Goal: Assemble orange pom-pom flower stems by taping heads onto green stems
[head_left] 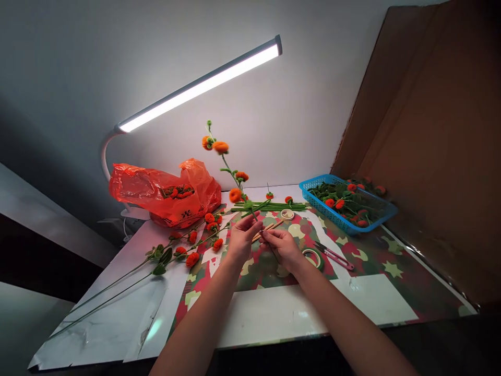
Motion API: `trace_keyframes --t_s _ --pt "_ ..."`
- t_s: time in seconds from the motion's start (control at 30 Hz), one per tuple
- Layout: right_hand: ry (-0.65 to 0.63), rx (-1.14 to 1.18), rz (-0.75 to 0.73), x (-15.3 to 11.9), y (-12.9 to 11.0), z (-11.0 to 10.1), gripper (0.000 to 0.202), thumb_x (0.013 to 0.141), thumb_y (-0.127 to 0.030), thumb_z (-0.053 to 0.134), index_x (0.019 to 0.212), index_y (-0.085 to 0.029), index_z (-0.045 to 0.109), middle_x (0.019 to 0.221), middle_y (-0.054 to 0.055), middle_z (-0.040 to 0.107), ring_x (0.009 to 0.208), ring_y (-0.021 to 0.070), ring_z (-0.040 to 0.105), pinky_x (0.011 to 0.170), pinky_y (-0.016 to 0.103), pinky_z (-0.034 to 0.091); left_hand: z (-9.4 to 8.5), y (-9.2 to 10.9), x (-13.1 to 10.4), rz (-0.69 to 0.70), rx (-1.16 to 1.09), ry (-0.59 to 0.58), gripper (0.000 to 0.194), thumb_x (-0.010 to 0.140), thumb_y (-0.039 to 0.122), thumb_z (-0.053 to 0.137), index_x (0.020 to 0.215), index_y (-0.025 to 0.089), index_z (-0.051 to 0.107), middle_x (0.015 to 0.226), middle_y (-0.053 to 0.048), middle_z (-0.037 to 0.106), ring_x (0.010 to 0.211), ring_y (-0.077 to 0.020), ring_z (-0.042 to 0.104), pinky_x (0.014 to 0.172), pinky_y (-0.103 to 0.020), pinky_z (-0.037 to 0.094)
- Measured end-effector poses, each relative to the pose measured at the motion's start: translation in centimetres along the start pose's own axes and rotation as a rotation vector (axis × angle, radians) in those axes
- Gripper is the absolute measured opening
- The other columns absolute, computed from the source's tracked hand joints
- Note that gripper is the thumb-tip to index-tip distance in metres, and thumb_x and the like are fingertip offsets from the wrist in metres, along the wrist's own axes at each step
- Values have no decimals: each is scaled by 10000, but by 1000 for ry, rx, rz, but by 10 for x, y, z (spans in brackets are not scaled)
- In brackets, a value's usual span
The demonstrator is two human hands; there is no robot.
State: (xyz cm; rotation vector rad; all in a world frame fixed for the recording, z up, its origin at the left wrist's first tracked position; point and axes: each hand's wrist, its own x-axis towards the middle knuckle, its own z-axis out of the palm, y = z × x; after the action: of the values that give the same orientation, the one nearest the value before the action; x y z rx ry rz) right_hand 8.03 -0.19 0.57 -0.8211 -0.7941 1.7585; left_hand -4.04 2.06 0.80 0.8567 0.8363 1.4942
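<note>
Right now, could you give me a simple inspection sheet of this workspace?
Surface: patterned covering and white sheets.
Job's things: orange flower stem, held; green rods, green tape roll and scissors nearby.
Clutter: red bag and flower sprays at left; blue basket of flowers and leaves at right.
Hands: left hand and right hand both pinch the stem's lower part.
Cables: white cable near the base of the lit lamp.
Surroundings: pale wall, brown cardboard.

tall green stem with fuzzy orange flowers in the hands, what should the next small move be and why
Probably turn the tall green stem with fuzzy orange flowers slightly with the right hand while the left hand steadies it: both hands meet close together below the flowers, and the flowered top leans above them with nothing else holding it.
</note>
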Motion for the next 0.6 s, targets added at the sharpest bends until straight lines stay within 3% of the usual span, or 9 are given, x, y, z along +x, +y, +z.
trace_keyframes --t_s 0.13,0.23,0.47,0.6 --pt "14 -22 26 -1 -6 -5 313 533 -369 815 689 -125 696 640 25 678 528 95 610 569 212 499 4 3 -1 11 -83 50 351 450 239 849 739 161 666 613 21 643 610 -126 638 628 -235 483" --pt "-19 -5 49 0 -5 -7 287 573 -354 800 709 -124 694 640 25 673 535 99 613 560 212 493 5 4 -1 -24 -106 35 378 470 243 843 801 160 681 671 -1 672 629 -131 647 656 -255 491" --pt "-115 27 105 1 2 -8 296 581 -356 799 720 -120 687 631 24 660 554 96 600 570 210 473 2 10 -2 -173 -218 -132 354 554 212 794 886 156 681 671 7 610 602 -102 589 548 -213 455" --pt "-178 -58 70 -1 1 -5 326 608 -407 771 739 -119 692 635 30 666 573 101 604 621 230 480 2 15 -5 -220 -368 -219 240 669 157 694 904 174 652 642 48 491 544 -49 486 605 -204 475"
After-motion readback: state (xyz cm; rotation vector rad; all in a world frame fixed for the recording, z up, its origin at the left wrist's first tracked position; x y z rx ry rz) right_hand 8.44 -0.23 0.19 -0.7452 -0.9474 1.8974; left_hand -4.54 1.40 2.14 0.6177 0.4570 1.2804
